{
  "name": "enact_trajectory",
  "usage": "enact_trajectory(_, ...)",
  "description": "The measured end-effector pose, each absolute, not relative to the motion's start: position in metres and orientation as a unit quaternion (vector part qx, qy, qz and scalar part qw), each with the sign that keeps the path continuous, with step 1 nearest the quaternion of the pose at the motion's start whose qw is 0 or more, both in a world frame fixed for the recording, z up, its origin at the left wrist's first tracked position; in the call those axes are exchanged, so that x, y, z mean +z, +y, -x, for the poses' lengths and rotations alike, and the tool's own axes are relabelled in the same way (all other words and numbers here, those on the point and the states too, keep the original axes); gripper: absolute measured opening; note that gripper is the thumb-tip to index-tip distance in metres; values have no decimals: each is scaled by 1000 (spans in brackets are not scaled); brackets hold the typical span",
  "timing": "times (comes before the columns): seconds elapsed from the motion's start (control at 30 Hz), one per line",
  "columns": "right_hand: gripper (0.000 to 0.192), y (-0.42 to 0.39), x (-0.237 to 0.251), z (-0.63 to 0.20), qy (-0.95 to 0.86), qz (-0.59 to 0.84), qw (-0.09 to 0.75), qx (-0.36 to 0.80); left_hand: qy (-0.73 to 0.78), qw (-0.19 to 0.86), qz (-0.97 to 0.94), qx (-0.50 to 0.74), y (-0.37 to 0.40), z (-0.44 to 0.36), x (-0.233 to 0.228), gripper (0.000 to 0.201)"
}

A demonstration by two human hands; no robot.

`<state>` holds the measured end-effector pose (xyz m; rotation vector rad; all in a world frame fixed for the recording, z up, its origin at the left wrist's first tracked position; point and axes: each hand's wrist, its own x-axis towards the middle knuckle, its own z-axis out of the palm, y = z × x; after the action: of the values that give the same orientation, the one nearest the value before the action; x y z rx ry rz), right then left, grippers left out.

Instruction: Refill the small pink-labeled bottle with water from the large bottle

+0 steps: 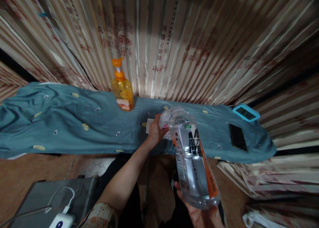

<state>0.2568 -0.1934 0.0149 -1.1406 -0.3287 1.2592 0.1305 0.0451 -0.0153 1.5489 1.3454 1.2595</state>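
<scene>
A large clear plastic bottle (193, 161) with a silver and orange label is held tilted, its neck pointing up and left over the cloth. My right hand (196, 214) is closed around its base from below; part of the fingers is hidden behind it. Beside the bottle's neck, my left hand (156, 131) is wrapped round a small translucent container (164, 119) with a pink patch. The two objects overlap in view, and I cannot tell if they touch. White paper (149, 125) lies partly under my left hand.
An orange pump bottle (123, 93) stands upright at the back of the cloth-covered table (67, 121). At the right are a blue-framed digital clock (246, 113) and a black phone (238, 137). A power bank (62, 220) with a cable sits lower left. Striped curtains (159, 38) hang behind.
</scene>
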Motion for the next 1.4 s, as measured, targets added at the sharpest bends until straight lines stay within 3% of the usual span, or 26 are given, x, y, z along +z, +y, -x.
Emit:
enact_trajectory(0.53,86,-195,8,-266,-160,473,653,570,520,361,-604,485,42,-129,-11,52)
enact_trajectory(0.67,75,-195,14,-263,-148,466,660,570,514,357,-603,494,42,-129,-12,57)
enact_trajectory(0.93,45,-190,41,-249,-111,418,677,596,488,364,-603,516,47,-130,-22,45)
enact_trajectory(1.4,52,-187,44,-245,-92,426,678,592,489,361,-600,520,50,-133,-26,44)
